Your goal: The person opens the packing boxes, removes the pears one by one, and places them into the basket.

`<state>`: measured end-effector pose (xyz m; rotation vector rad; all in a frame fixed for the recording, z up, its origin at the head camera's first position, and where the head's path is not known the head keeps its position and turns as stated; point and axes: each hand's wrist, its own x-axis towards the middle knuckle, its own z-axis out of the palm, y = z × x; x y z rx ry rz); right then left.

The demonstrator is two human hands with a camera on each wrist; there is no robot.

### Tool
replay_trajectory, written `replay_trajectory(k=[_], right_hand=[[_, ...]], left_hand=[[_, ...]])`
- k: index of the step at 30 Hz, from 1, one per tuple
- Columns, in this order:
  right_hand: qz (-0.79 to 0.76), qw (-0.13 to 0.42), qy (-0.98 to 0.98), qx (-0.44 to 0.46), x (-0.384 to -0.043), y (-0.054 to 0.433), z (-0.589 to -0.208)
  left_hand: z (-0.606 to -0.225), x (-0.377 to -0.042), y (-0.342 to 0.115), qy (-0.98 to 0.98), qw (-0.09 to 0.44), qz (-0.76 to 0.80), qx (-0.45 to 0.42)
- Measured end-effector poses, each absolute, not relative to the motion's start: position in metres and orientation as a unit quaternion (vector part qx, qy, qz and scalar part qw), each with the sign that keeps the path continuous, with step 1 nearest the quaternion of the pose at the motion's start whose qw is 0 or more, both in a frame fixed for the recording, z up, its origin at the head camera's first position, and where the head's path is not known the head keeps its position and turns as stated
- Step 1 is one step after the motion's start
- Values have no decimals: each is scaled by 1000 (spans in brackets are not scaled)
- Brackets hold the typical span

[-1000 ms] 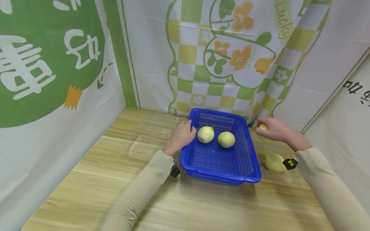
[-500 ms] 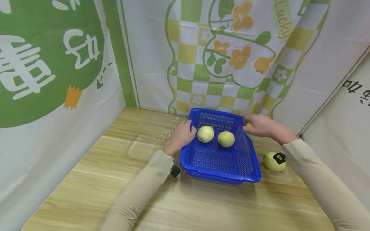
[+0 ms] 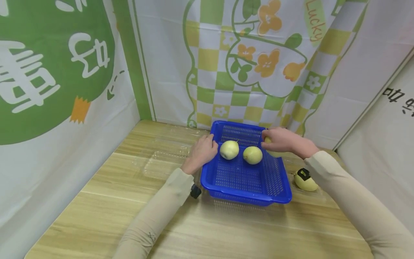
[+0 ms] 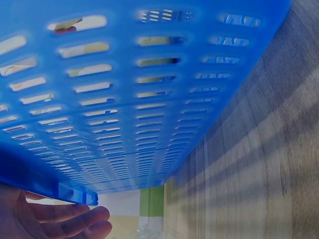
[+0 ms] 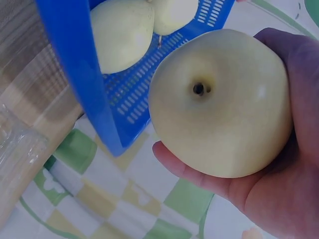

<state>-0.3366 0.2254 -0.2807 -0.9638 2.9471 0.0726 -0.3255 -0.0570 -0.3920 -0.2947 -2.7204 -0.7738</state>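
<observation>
A blue plastic basket (image 3: 245, 197) stands on the wooden table with two pale yellow pears inside, a left pear (image 3: 229, 150) and a right pear (image 3: 252, 155). My left hand (image 3: 202, 149) grips the basket's left rim; in the left wrist view its fingers (image 4: 75, 221) curl under that rim beside the slotted wall (image 4: 114, 109). Over the basket's back right corner, my right hand (image 3: 283, 139) holds another pear (image 5: 219, 104), mostly hidden by the hand in the head view. One more pear (image 3: 305, 181) lies right of the basket, partly covered by the right wrist's camera.
Clear plastic packaging (image 3: 166, 163) lies on the table (image 3: 106, 201) left of the basket. More clear plastic seems to be under the pear at the right. A patterned curtain (image 3: 223, 86) hangs close behind the basket, with cloth walls at both sides.
My right hand has moved left with its pear, from beyond the basket's right side to over its back right corner. The left hand and basket have stayed put.
</observation>
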Motion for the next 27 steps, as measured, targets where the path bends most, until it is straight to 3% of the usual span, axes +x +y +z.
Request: replay_trajectory(k=[18, 27], right_hand=[[37, 60, 937, -343, -338, 179, -292], [52, 53, 930, -359, -337, 157, -308]], left_hand=[[-391, -324, -56, -948, 148, -266, -93], [-390, -325, -56, -948, 144, -267, -91]])
